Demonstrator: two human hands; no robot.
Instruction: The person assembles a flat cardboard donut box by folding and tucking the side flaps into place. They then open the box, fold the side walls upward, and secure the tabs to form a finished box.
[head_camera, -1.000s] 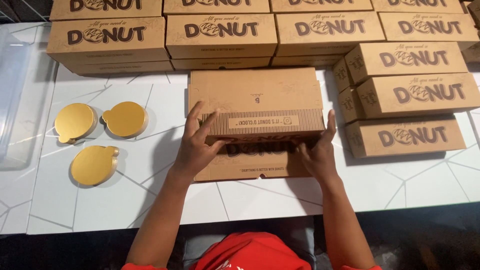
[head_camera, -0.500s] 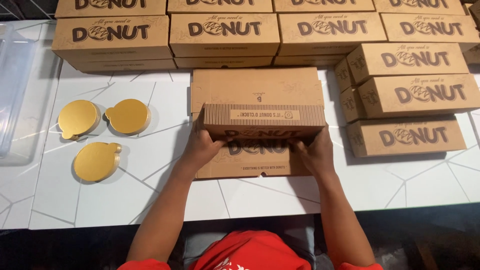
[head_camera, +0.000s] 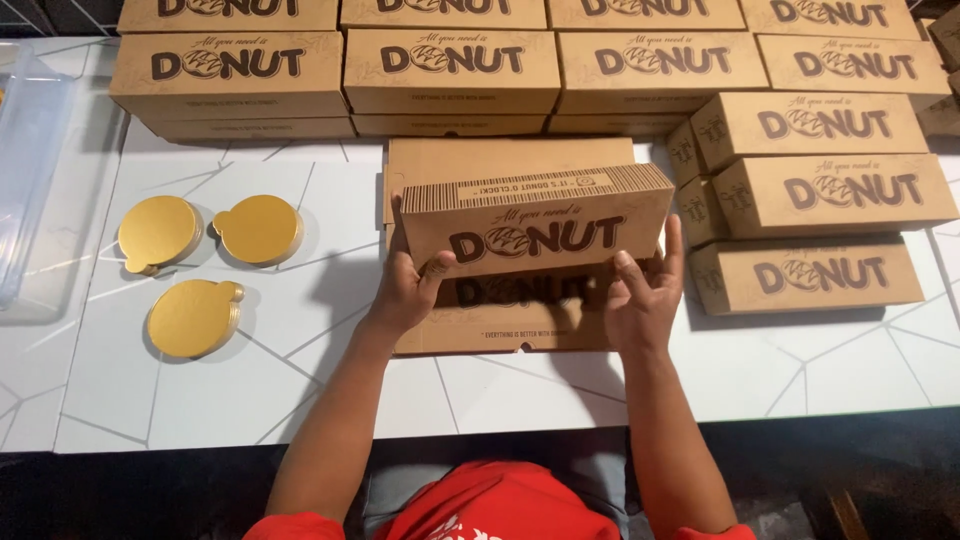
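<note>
I hold a long brown cardboard box (head_camera: 535, 218) lifted off the table, tilted so its printed front side faces me. My left hand (head_camera: 408, 285) grips its left end, thumb on the front face. My right hand (head_camera: 645, 295) grips its right end, fingers wrapped up the side. Beneath it lies another flat brown box (head_camera: 505, 325) on the white table (head_camera: 300, 370), partly hidden by the raised box and my hands.
Rows of stacked brown boxes (head_camera: 450, 70) line the far edge. More boxes are piled at the right (head_camera: 830, 195). Three round gold cake boards (head_camera: 195, 318) lie at the left. A clear plastic bin (head_camera: 30, 170) stands at the far left.
The top box has come up off the lower one and rotated toward me, so its printed front face now shows instead of its lid. Both hands shifted to its ends.
</note>
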